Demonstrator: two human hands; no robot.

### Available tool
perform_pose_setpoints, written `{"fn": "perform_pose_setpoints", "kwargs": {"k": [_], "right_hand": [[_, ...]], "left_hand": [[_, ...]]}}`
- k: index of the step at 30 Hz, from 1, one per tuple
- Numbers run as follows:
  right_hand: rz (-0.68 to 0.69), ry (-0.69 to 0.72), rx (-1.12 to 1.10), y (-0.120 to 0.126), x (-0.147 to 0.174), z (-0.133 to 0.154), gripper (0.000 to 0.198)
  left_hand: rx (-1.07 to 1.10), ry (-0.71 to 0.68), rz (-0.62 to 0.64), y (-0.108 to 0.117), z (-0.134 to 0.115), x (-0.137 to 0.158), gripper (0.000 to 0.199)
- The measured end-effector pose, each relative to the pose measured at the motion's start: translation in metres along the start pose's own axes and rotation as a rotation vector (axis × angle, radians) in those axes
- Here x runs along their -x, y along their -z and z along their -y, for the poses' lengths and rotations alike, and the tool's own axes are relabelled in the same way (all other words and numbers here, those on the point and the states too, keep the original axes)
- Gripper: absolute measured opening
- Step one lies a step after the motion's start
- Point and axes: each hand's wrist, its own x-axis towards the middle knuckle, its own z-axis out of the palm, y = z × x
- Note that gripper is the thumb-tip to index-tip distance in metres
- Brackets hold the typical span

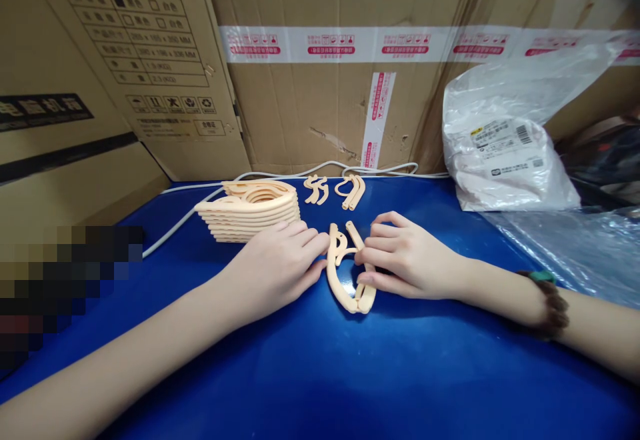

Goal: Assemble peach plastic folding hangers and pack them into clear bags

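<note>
Nearest my view, the blue tabletop (320,373) runs up to the work, with both forearms coming in over it. A brown fuzzy band (554,307) circles the right wrist. From here I see the right hand (407,257) with its grip narrow, thumb and fingers on the right arm of a cream hinged piece (338,288). The left hand (280,253) has its fingers gathered at the left arm; I cannot tell whether they press on it or sit just beside it. The hinged piece lies between the hands, its two arms meeting at the near end and spread at the far end, with curved bits between them.

I judge the step in hand to be setting those inner bits and arms together; the next move calls for steadying the joined end while the arms are lined up.

Beyond the left hand sits a neat stack (250,217) of similar cream pieces. Farther on lie curved loose parts (356,193), then a pale cable (280,175). A white plastic bag (505,180) stands far right, before the cardboard (300,107) at the back.
</note>
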Motion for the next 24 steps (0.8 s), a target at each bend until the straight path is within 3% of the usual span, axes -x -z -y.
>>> {"fn": "perform_pose_setpoints", "kwargs": {"k": [11, 14, 18, 24], "right_hand": [[0.022, 0.108, -0.116, 0.001, -0.002, 0.018, 0.038], [0.056, 0.097, -0.124, 0.002, -0.002, 0.022, 0.027], [0.045, 0.093, -0.089, 0.003, -0.002, 0.023, 0.027], [-0.061, -0.09, 0.012, 0.0, -0.002, 0.019, 0.031]], "left_hand": [[0.397, 0.326, 0.031, 0.002, -0.011, 0.003, 0.018], [0.446, 0.335, 0.051, 0.0, -0.011, 0.004, 0.013], [0.494, 0.325, 0.084, 0.0, -0.009, 0.003, 0.012], [0.409, 0.208, 0.064, -0.001, -0.001, 0.005, 0.018]]}}
